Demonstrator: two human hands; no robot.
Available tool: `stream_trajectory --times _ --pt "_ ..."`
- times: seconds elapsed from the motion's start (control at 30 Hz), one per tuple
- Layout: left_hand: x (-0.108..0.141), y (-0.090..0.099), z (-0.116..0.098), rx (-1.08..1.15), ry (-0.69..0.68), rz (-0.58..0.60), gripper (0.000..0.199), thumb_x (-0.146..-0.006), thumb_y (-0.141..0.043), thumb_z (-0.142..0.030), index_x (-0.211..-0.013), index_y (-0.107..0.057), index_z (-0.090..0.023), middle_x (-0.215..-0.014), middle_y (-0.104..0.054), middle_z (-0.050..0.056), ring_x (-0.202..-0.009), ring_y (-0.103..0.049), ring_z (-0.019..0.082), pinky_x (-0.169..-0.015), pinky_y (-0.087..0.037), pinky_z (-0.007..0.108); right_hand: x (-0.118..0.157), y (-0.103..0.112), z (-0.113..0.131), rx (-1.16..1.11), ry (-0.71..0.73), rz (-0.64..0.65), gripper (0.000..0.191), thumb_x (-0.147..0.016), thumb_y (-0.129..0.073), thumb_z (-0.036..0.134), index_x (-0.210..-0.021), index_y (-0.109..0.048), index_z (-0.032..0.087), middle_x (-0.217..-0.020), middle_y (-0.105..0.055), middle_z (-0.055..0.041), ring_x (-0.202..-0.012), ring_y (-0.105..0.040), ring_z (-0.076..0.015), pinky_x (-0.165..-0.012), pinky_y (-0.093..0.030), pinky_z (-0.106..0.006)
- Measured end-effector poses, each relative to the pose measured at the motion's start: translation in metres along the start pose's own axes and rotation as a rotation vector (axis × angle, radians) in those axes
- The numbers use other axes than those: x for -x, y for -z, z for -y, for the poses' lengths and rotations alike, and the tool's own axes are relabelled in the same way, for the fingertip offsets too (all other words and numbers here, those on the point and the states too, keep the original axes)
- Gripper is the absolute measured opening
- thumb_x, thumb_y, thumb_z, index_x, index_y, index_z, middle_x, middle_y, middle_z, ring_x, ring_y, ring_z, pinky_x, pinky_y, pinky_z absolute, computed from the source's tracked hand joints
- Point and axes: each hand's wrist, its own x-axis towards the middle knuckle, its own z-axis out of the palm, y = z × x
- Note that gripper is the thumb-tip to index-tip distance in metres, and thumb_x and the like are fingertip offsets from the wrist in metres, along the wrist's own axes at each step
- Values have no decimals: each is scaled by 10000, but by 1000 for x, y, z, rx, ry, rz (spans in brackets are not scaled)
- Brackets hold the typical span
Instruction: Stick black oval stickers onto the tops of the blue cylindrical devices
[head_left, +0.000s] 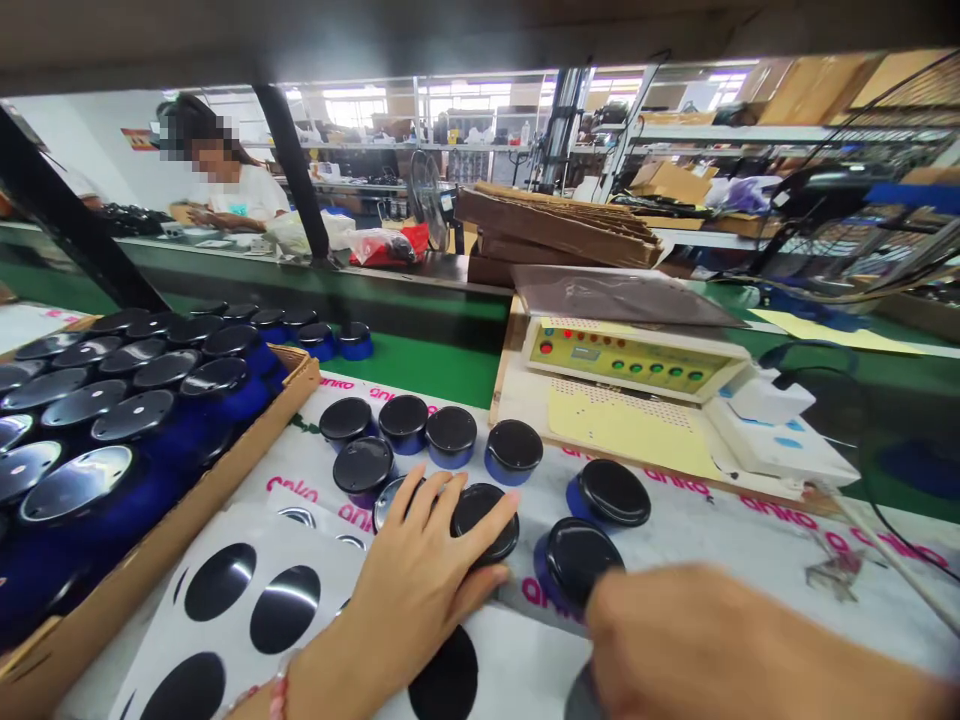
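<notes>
My left hand (pixel 420 570) reaches over a group of round blue pieces with glossy black tops, its fingers spread apart. The index finger lies across one black-topped piece (pixel 480 505), and the thumb is just below it. Part of another such piece shows under the other fingertips. At the lower right, my right hand (pixel 697 640) is blurred by motion and looks closed. A dark shape (pixel 583 695) shows at its fingers, too smeared to name. Just beyond that hand stands a black-topped piece (pixel 577 560). A white sheet with black discs (pixel 285 610) lies left of my left forearm.
A cardboard tray (pixel 300 385) full of black-topped pieces stands at left. A control box with coloured buttons (pixel 637 360) sits at the back right. Stacked flat cardboard (pixel 555 225) is behind it. Another person (pixel 240 195) works beyond the bench, under an overhead shelf (pixel 450 35).
</notes>
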Motion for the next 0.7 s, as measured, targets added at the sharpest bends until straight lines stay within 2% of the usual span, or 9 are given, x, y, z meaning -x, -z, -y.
stream_trajectory --times 0.07,0.1,0.17,0.23,0.33,0.47,0.6,0.7 --pt "-7 11 3 135 64 -4 630 -890 -513 -458 -1428 -244 -273 -1359 -466 122 -1238 -418 308 -987 -405 509 -5 26 -19 -244 -382 -188 231 -885 -551 392 -737 -557 215 -678 -583 18 -596 -514 -121 -533 -399 -240" --pt "-13 15 5 196 107 -15 678 -881 -523 -460 -1438 -208 -235 -1379 -445 123 -1268 -377 300 -996 -404 487 -11 36 -30 -365 -522 -282 270 -823 -615 453 -715 -570 210 -651 -569 19 -583 -505 -125 -524 -388 -243" --pt "-30 21 9 266 188 -48 767 -831 -590 -436 -1432 -196 -168 -1355 -465 127 -1295 -330 284 -1049 -350 471 -28 43 -56 -576 -679 -415 347 -701 -697 521 -673 -582 195 -628 -552 16 -566 -478 -124 -517 -360 -252" --pt "-50 19 11 287 216 -46 878 -746 -675 -402 -1427 -195 -125 -1292 -517 131 -1284 -343 282 -1109 -237 493 -45 35 -80 -719 -716 -469 370 -666 -705 530 -657 -580 182 -650 -554 8 -591 -474 -126 -549 -352 -263" --pt "-74 4 13 338 220 20 991 -676 -727 -341 -1436 -144 -87 -1208 -585 126 -1242 -411 270 -1135 -119 512 -64 14 -101 -780 -712 -485 372 -682 -671 521 -607 -538 182 -608 -506 24 -580 -442 -117 -562 -330 -270" --pt "-84 -13 13 431 298 65 979 -678 -734 -299 -1428 -148 -70 -1147 -638 116 -1232 -447 252 -1136 -112 481 -74 1 -105 -756 -731 -490 339 -661 -667 494 -612 -545 182 -589 -489 37 -581 -424 -116 -569 -311 -273" --pt "-82 -13 13 444 295 29 945 -681 -739 -269 -1416 -175 -84 -1164 -642 108 -1235 -451 248 -1132 -131 450 -75 2 -104 -720 -755 -491 307 -662 -642 468 -654 -571 170 -679 -568 5 -651 -473 -132 -626 -341 -282" --pt "-82 -13 13 442 286 22 925 -682 -739 -265 -1410 -192 -98 -1160 -645 103 -1235 -450 259 -1119 -168 449 -74 1 -106 -670 -768 -484 290 -674 -621 458 -665 -576 172 -660 -556 12 -626 -453 -129 -609 -335 -284"
